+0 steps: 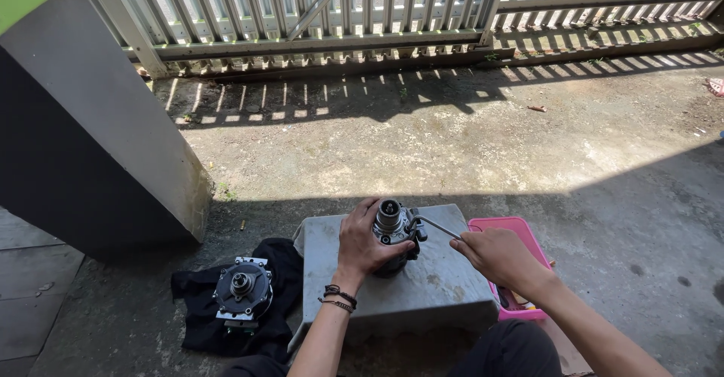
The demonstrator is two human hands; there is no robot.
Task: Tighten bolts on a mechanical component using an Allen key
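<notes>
A round metal mechanical part (390, 219) with a shaft on top stands upright on a grey concrete block (437, 286). My left hand (360, 243) grips it from the left side. My right hand (494, 258) holds a thin metal tool (437, 228) whose tip reaches the part's right side. A second round metal part (242, 289) lies on a black cloth (197, 324) to the left of the block.
A pink plastic tray (520, 230) sits just right of the block, behind my right hand. A grey pillar (98, 136) stands at the left. A metal slatted gate (362, 7) closes off the far side of the concrete yard.
</notes>
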